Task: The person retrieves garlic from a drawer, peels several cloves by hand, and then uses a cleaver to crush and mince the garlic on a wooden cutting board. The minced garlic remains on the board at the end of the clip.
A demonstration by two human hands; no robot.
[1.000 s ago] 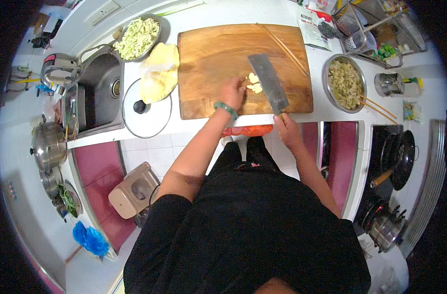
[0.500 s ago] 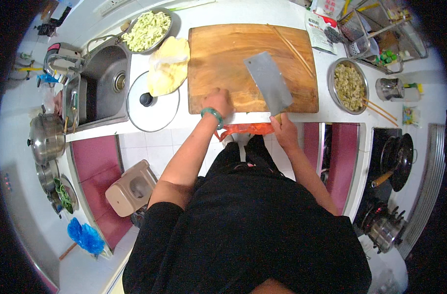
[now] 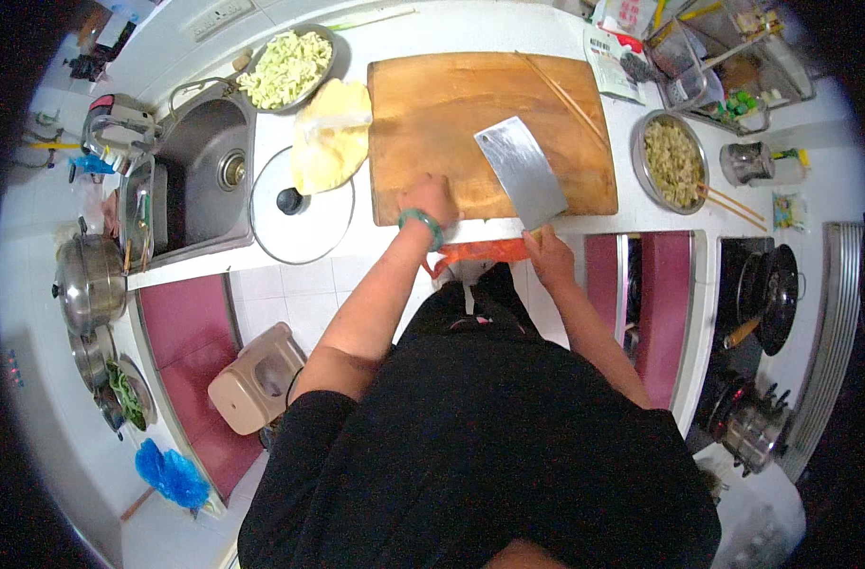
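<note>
My right hand (image 3: 550, 256) grips the handle of a wide-bladed cleaver (image 3: 522, 173). Its broad blade slants over the near right part of a wooden cutting board (image 3: 451, 114). At the board's near left edge rests my left hand (image 3: 429, 196), closed like a fist, with a green bangle (image 3: 421, 224) on the wrist. Its fingertips are turned down, and whatever they may hold is hidden. Just below the counter's front edge, between my hands, hangs a red plastic bag (image 3: 480, 250). A pair of chopsticks (image 3: 565, 100) lies along the board's far right.
Left of the board are a yellow sheet-like thing (image 3: 330, 152), a glass lid (image 3: 319, 228), a bowl of pale green chopped vegetable (image 3: 285, 68) and the sink (image 3: 205, 156). To the right sit a metal bowl of chopped filling (image 3: 674, 161) and a wire rack (image 3: 736, 62).
The whole view has shifted slightly. The cleaver has come a little nearer to my body over the board. My left hand stays closed at the board's near edge.
</note>
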